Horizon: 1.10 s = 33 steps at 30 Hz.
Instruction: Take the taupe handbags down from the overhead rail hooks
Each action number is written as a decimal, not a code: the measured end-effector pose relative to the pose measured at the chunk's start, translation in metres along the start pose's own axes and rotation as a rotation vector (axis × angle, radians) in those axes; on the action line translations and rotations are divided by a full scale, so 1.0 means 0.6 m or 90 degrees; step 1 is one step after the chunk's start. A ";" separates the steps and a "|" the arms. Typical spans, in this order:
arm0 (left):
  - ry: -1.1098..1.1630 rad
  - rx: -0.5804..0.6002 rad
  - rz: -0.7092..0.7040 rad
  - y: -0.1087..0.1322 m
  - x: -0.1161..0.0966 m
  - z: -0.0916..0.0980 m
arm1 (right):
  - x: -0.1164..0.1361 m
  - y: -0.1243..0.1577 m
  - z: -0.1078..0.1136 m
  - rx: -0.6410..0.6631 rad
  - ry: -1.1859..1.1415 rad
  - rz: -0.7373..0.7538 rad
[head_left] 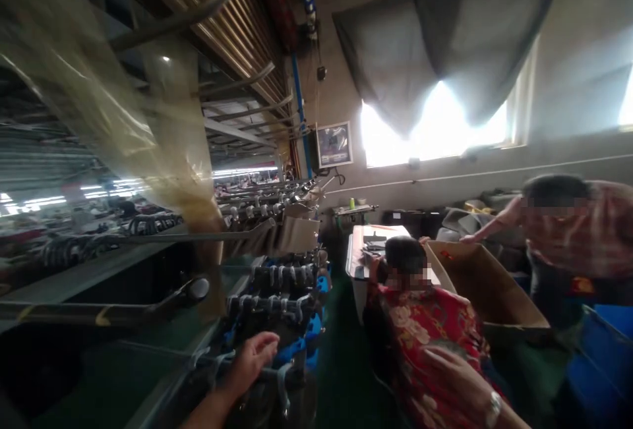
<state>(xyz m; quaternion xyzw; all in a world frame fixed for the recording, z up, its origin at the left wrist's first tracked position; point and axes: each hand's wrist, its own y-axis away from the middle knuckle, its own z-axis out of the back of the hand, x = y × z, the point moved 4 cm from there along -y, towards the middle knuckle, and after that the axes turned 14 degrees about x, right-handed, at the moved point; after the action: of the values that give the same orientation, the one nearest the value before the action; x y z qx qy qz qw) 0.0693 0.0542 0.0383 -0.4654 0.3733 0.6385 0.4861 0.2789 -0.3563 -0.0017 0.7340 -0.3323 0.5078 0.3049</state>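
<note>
— Workshop floor: dim, long machine row (277,284) running toward a curtained window (435,126). What do I have?

— I see my left hand (252,360) resting on the machine's near end, fingers loosely curled on a grey bar (277,371); whether they clamp it, I cannot tell. My right hand (457,376), watch (493,409) on wrist, lies open and flat against the red floral garment (420,330) right of the machine, gripping nothing.

— Others?

— One person at a cardboard box (487,284) beyond it.

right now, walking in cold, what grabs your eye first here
The bright window under a sagging grey curtain dominates the upper right. At upper left a blurred yellowish sheet hangs over the long machine line, where the left hand rests. The right hand, wearing a watch, touches a seated person's red floral top.
</note>
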 end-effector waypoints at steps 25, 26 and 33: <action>0.488 -0.366 -0.128 -0.515 -0.102 0.010 | 0.122 -0.633 -0.229 0.352 -0.118 -0.149; 0.494 -0.373 -0.130 -0.514 -0.098 0.012 | 0.126 -0.641 -0.219 0.373 -0.115 -0.158; 0.561 -0.390 -0.183 -0.494 -0.082 0.010 | 0.179 -0.703 -0.146 0.545 -0.070 -0.174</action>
<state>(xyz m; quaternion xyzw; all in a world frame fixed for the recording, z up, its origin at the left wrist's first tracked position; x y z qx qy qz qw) 0.3597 0.1200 0.0796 -0.8549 0.2712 0.3899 0.2087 0.5959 -0.0566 0.0800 0.8571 -0.0083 0.5147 0.0200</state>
